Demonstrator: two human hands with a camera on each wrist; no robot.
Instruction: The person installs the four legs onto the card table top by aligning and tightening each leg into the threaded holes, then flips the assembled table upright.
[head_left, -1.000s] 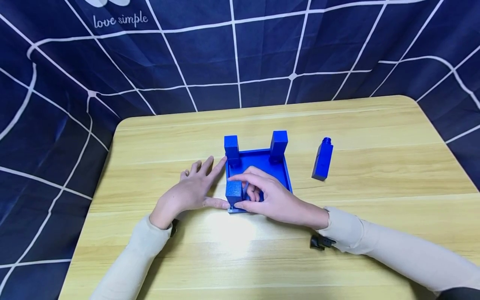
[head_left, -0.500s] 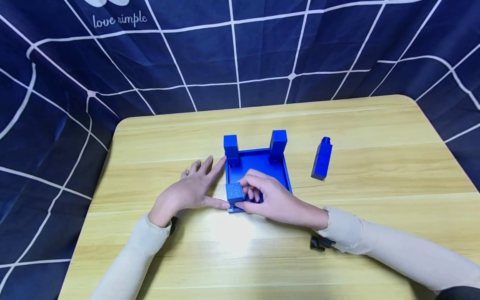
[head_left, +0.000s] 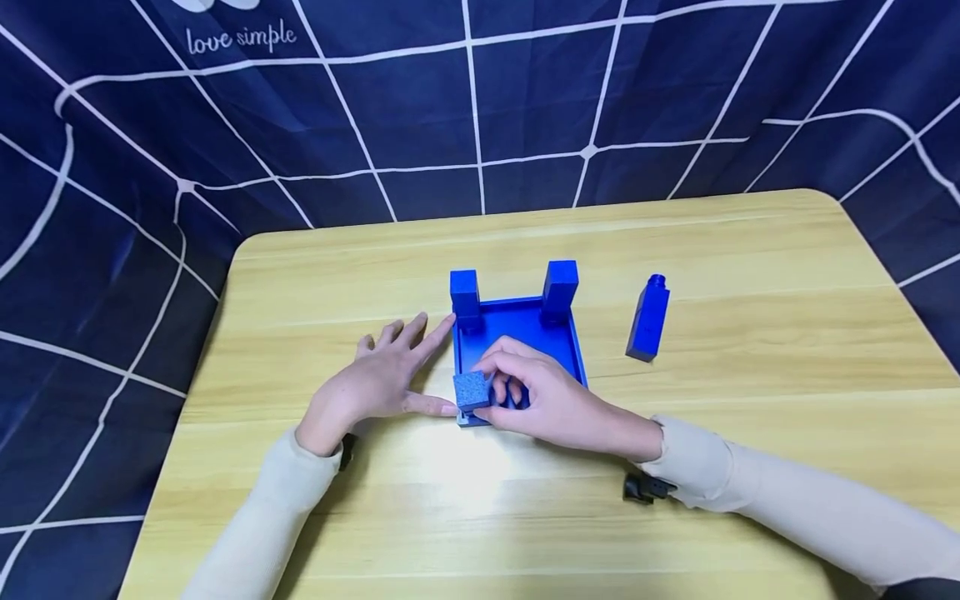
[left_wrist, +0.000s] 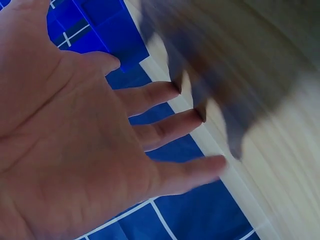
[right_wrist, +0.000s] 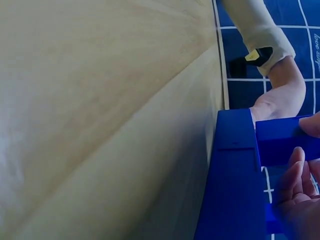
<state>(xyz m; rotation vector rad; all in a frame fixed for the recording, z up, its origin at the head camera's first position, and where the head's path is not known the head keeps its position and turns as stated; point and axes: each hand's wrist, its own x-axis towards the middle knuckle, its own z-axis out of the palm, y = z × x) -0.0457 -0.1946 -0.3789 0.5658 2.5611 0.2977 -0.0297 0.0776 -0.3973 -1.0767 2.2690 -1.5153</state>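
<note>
A square blue panel with a raised rim [head_left: 532, 333] lies on the table. Blue square posts stand upright at its far left [head_left: 465, 293] and far right [head_left: 560, 287] corners. At the near left corner, my right hand [head_left: 551, 404] pinches a third post [head_left: 471, 390] between thumb and fingers; the right wrist view shows this post [right_wrist: 280, 137] against the panel [right_wrist: 232, 185]. My left hand [head_left: 375, 379] is spread with straight fingers, its index fingertip and thumb at the panel's left edge. Its palm [left_wrist: 75, 140] fills much of the left wrist view.
A loose blue post with a threaded end [head_left: 647, 323] lies on the wooden table [head_left: 750, 333], right of the panel. Dark blue cloth with white lines [head_left: 405, 108] hangs behind the table and at both sides.
The right index finger has drawn back from the far-left side of the pinched post toward its right. That post's top has turned slightly and shifted nearer. The left hand has stayed put.
</note>
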